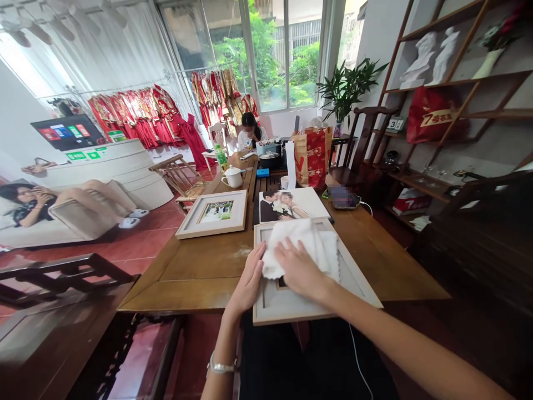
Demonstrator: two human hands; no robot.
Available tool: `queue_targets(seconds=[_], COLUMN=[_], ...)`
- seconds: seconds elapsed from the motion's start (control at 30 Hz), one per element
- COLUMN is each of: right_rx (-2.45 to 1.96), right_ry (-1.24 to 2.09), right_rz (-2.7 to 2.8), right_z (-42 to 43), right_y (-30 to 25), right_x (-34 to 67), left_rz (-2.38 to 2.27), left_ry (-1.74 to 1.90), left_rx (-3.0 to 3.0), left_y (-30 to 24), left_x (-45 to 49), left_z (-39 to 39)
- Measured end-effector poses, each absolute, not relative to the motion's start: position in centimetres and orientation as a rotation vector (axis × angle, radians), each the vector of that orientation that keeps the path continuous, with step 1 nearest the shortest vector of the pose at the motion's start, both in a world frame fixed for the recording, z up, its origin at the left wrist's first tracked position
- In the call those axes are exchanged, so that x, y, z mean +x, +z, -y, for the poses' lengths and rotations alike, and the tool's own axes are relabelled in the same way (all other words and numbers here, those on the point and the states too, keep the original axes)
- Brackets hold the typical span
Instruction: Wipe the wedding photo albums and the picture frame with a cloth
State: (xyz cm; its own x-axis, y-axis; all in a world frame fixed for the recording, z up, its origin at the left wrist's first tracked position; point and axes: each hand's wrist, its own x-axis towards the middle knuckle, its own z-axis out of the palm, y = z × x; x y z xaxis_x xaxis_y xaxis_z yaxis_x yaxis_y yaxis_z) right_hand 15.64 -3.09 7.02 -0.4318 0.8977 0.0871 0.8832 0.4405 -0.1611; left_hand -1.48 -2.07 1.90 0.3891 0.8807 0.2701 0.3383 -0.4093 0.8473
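Under my hands a picture frame with a pale wooden edge lies partly over the table's near edge. A white cloth covers most of its face and hides the picture inside. My right hand presses flat on the cloth, fingers spread. Along the frame's left edge rests my left hand, its fingers stretched out and touching the side. Just beyond the frame lies a wedding photo print. To the left, a second picture frame holds a smaller wedding photo.
On the wooden table stand a white teapot, a paper bag and a phone on a charging cable. A person sits at the far end; another person lies on a sofa at left. Wooden chairs flank the table.
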Motion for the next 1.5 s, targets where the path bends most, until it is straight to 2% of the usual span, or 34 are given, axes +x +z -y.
queue_targets(seconds=[0.27, 0.37, 0.43, 0.53, 0.7, 0.83, 1.13, 1.33, 1.5], right_rx=[-0.936, -0.886, -1.013, -1.365, -1.721, -1.519, -0.923, -1.002, -1.187], right_ry=[0.450, 0.610, 0.676, 0.599, 0.206, 0.093, 0.266, 0.393, 0.396], right_rz=[2.803, 2.839, 2.842, 2.747, 2.433, 2.434, 2.747, 2.730, 2.620], right_z=[10.1, 12.1, 12.8, 12.6, 7.5, 1.3, -5.9, -5.6, 0.1], right_y=[8.9, 10.5, 11.1, 10.5, 7.6, 6.4, 7.6, 6.8, 7.2], right_x=[18.3, 20.7, 22.7, 26.1, 29.8, 28.4, 20.1, 18.8, 18.0], left_rz=[-1.068, -1.063, -1.061, -1.055, -1.047, -1.047, -1.041, -1.022, -1.017], left_ry=[0.968, 0.980, 0.980, 0.976, 0.974, 0.975, 1.007, 1.041, 1.047], left_rx=[1.886, 1.893, 1.898, 1.921, 1.934, 1.934, 1.920, 1.887, 1.876], left_y=[2.1, 2.0, 1.9, 1.7, 1.7, 2.0, 2.1, 1.8, 1.8], left_x=[-1.3, -1.3, -1.4, -1.5, -1.5, -1.5, -1.4, -1.4, -1.4], left_z=[2.2, 2.1, 2.1, 2.0, 2.0, 2.2, 2.2, 2.0, 2.1])
